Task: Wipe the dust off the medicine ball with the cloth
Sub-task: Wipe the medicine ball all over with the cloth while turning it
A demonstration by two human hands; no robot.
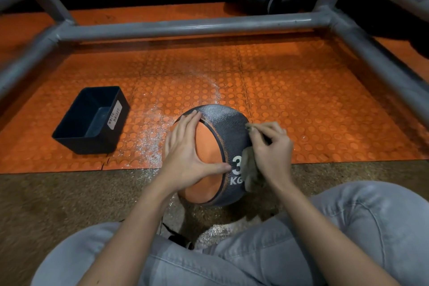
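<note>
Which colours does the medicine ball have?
The medicine ball is orange with a dark grey textured band; the head view shows it.

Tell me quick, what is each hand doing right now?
Left hand: open, fingers spread flat on the medicine ball.
Right hand: closed round the cloth, pressing it against the ball's grey side.

Single view, camera on my head. Faces forward, steeply down. Close range: my left hand [185,148], right hand [271,153] mid-frame, arm's reach. Wide angle; metal bars [185,26] bowed.
</note>
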